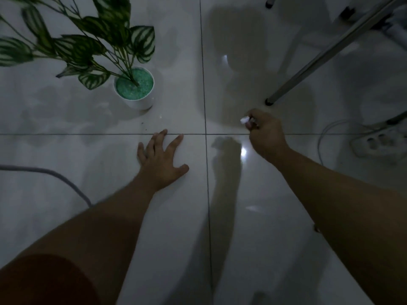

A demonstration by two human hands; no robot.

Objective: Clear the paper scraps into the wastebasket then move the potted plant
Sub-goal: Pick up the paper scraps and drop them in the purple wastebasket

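Note:
A potted plant [134, 89] stands on the white tiled floor at the upper left: a white pot filled with green gravel, striped green leaves spreading left. My left hand [161, 158] lies flat on the floor, fingers spread, below and to the right of the pot. To the right, my right hand [264, 133] is closed around a small white paper scrap [244, 120] that sticks out past the fingers, just above the floor. No wastebasket is in view.
A slanted metal leg [330, 53] ends in a black foot on the floor just above my right hand. A white power strip [376, 143] with a cable lies at the right edge. A grey cable [55, 173] curves in from the left. Small dark specks lie near the pot.

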